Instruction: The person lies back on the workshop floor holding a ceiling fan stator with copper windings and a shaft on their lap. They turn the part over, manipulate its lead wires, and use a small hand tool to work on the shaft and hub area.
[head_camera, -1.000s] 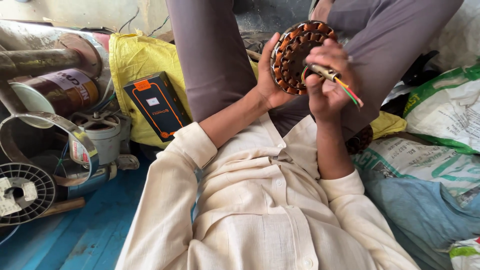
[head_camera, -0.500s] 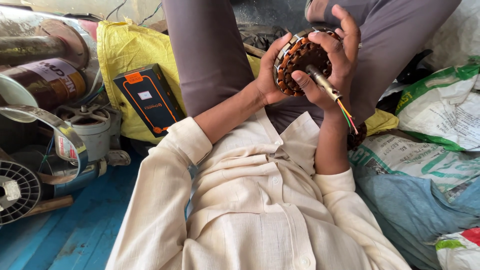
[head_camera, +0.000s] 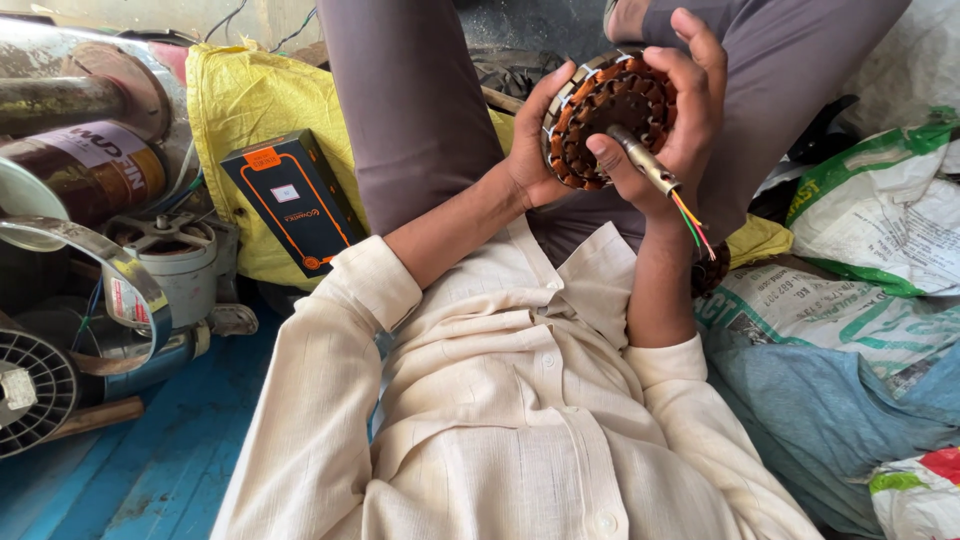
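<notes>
A round motor stator (head_camera: 610, 115) with copper-coloured windings is held up over my raised knees, its metal shaft (head_camera: 645, 165) pointing toward me with coloured wires (head_camera: 692, 225) trailing from the tip. My left hand (head_camera: 535, 140) cups the stator's left rim from behind. Across its right side my right hand (head_camera: 680, 110) is wrapped, fingers over the top edge and thumb pressing the face beside the shaft. Cream shirt sleeves cover both arms up to the forearms.
A black and orange box (head_camera: 295, 200) leans on a yellow sack (head_camera: 240, 110) at the left. Metal cans, a motor housing (head_camera: 175, 260) and a ribbed spool (head_camera: 35, 385) crowd the far left on blue boards. Printed white and green sacks (head_camera: 880, 210) lie at the right.
The stator has turned in my hands, and my right hand has shifted from pinching the shaft and wires to spreading its fingers over the top and right rim. The view has drifted slightly.
</notes>
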